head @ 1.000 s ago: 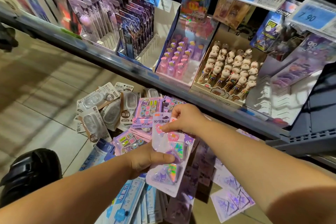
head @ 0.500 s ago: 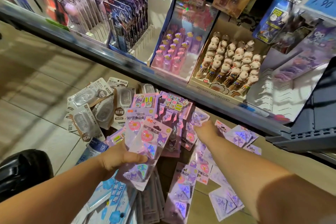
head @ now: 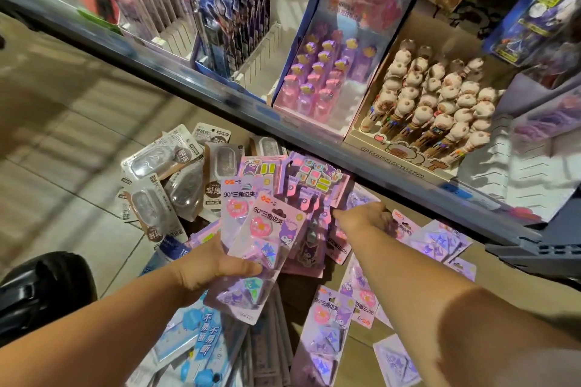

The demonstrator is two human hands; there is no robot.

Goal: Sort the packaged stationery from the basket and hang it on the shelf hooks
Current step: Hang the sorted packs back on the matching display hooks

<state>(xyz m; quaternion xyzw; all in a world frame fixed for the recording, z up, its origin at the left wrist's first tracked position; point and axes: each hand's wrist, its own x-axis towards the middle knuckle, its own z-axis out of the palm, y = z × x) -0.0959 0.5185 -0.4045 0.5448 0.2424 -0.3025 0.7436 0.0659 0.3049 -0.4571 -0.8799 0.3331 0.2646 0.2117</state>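
Left hand (head: pixel 213 267) grips two corner-clip packs (head: pixel 267 239), thumb across them; right hand (head: pixel 364 218) reaches into the heaped packs (head: pixel 330 317), its grasp indiscernible through blur. Sorting judged early: most stock lies near, below the shelf edge (head: pixel 220 94), none visibly hung yet.

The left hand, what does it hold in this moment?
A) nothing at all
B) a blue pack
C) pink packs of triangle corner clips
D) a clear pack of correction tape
C: the left hand grips the pink clip packs, thumb laid across their front, while the clear tape packs and the blue packs lie loose in the pile.
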